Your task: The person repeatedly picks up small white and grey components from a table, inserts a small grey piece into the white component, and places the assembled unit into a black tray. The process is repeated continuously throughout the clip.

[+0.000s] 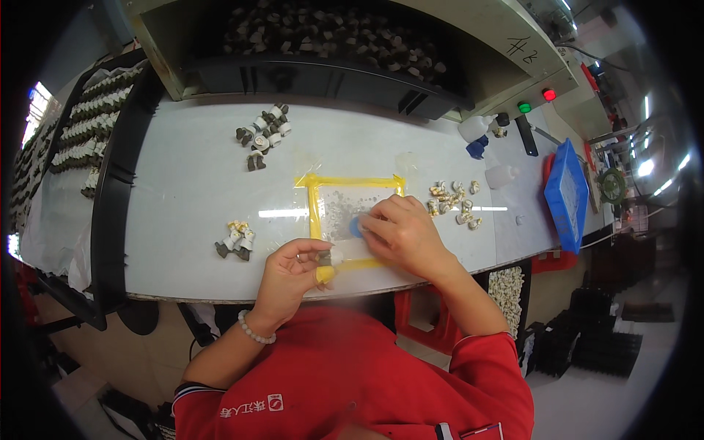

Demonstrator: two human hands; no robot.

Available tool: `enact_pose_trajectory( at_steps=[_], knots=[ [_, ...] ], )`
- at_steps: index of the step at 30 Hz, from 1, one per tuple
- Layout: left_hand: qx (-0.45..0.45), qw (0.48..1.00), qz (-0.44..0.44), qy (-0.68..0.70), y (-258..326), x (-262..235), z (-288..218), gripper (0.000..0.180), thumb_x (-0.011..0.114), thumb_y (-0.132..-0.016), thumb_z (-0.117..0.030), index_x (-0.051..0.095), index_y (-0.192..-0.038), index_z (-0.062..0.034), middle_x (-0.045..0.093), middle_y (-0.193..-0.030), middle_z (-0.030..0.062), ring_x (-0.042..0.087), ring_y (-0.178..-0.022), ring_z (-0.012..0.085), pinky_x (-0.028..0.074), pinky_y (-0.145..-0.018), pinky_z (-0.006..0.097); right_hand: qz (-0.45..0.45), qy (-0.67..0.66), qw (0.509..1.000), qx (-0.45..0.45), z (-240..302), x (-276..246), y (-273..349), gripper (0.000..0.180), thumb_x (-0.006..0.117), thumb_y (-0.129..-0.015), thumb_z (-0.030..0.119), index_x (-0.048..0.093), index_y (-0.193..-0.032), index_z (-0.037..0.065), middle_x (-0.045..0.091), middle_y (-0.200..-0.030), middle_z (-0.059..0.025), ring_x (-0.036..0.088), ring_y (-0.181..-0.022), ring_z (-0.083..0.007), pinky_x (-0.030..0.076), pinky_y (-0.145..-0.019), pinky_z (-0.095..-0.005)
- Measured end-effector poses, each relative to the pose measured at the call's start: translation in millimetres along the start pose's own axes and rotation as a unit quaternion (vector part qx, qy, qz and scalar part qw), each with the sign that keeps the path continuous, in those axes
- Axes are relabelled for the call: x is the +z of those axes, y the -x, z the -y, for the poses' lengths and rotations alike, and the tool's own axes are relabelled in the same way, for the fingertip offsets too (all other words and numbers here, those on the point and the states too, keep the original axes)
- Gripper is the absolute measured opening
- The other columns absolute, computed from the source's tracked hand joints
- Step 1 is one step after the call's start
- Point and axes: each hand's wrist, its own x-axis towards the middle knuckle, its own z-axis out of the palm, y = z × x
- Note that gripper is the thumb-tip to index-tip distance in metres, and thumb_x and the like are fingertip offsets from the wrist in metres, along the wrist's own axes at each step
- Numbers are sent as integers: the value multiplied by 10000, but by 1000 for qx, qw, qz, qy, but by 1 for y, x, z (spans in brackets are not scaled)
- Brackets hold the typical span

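Observation:
My left hand point(286, 275) pinches a small white and dark figurine part point(334, 257) near the front edge of the table. A yellow cover point(325, 274) sits at its thumb tip. To the right, the fingers of my right hand point(407, 231) are curled together at a small round blue piece point(356, 226), partly hidden by them. Both hands are over a wet-spotted patch point(341, 209) framed in yellow tape point(314, 205). Left of my left hand stands a small group of white and dark figurines with yellowish tops point(236, 240).
Further back lie more white and dark parts point(261, 136). Small white-and-gold pieces point(451, 202) are scattered right of the tape, near white bottles point(477, 128) and a blue tray point(565, 198). Filled black trays point(117, 161) stand left; a loaded black bin point(323, 77) sits under the machine.

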Motion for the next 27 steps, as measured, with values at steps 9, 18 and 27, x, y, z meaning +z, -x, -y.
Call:
enact_pose_trajectory(
  at_steps=[9, 18, 27],
  knots=[
    [-2, 998, -4, 55, -1, 8, -3, 283, 597, -862, -6, 525, -1135, 19, 626, -955, 133, 640, -805, 194, 539, -712, 292, -41, -37, 997, 52, 2, 0, 4, 211, 700, -695, 95, 678, -904, 78, 596, -827, -33, 566, -786, -222, 436, -692, -356],
    [3, 999, 2, 55, -5, 8, 4, 278, 607, -854, 7, 533, -1121, 17, 637, -1003, 154, 660, -849, 230, 558, -771, 323, -48, -45, 996, 54, 3, 0, 6, 236, 707, -697, 66, 679, -932, 69, 605, -847, -47, 574, -762, -220, 452, -664, -332],
    [13, 999, 10, 43, -5, 2, 8, 269, 619, -843, 18, 546, -1102, 27, 632, -1024, 169, 662, -861, 247, 572, -766, 343, -7, -343, 921, 183, 24, -10, 11, 254, 669, -761, 4, 667, -1015, -3, 618, -901, -82, 582, -824, -168, 456, -737, -271]
  ],
)
